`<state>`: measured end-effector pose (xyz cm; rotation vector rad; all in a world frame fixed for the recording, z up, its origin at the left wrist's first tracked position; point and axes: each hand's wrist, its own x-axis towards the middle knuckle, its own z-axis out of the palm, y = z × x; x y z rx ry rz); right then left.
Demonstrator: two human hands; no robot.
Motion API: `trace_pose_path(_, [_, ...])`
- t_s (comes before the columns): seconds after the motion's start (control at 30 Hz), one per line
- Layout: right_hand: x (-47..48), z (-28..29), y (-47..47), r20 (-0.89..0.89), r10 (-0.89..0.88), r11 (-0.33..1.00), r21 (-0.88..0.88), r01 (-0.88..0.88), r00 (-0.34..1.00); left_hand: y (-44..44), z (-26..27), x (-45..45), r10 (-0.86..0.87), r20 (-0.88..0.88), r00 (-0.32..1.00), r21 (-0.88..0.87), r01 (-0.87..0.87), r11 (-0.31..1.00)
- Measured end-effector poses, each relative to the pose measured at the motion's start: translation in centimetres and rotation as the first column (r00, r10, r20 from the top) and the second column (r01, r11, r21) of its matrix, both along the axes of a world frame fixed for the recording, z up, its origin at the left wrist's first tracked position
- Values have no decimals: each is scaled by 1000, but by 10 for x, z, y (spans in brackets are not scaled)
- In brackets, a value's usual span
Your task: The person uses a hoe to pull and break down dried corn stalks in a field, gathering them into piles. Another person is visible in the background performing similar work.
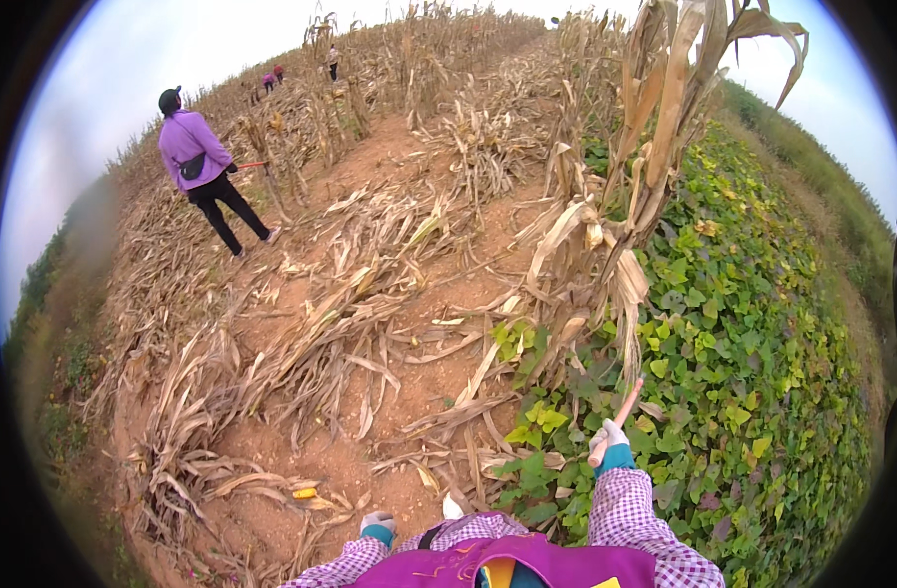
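My right hand (611, 434), in a pale glove, grips the wooden handle (629, 403) of a hand tool. The handle points forward and up; the tool's head is hard to make out against the leaves. Just beyond it rises a clump of standing dry corn stalks (639, 169), with husks and drooping leaves near the tool's end. My left hand (379, 522), gloved too, hangs low by my body over bare soil, and its fingers are too small to read. A yellow corn cob (305, 493) lies on the ground to its left.
Cut corn stalks (323, 331) lie in heaps across the reddish soil (397, 397). Green leafy vines (749, 367) cover the ground at right. A person in a purple jacket (198, 151) stands ahead left, holding a red-handled tool (252, 165). Several people are farther off among standing corn.
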<state>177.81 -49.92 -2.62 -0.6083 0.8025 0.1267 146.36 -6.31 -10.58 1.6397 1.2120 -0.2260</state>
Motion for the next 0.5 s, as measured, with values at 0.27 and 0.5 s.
trace_pose_path(0.27, [50,7,91,-154,-55,995,-92,41,987,56,-30,38,92,64,994,-97,-85,992])
trace_pose_path(0.5, [23,-32,115,-277,130,992,39,-124,952,109,-108,3,190,-111,975,-348,-217,912])
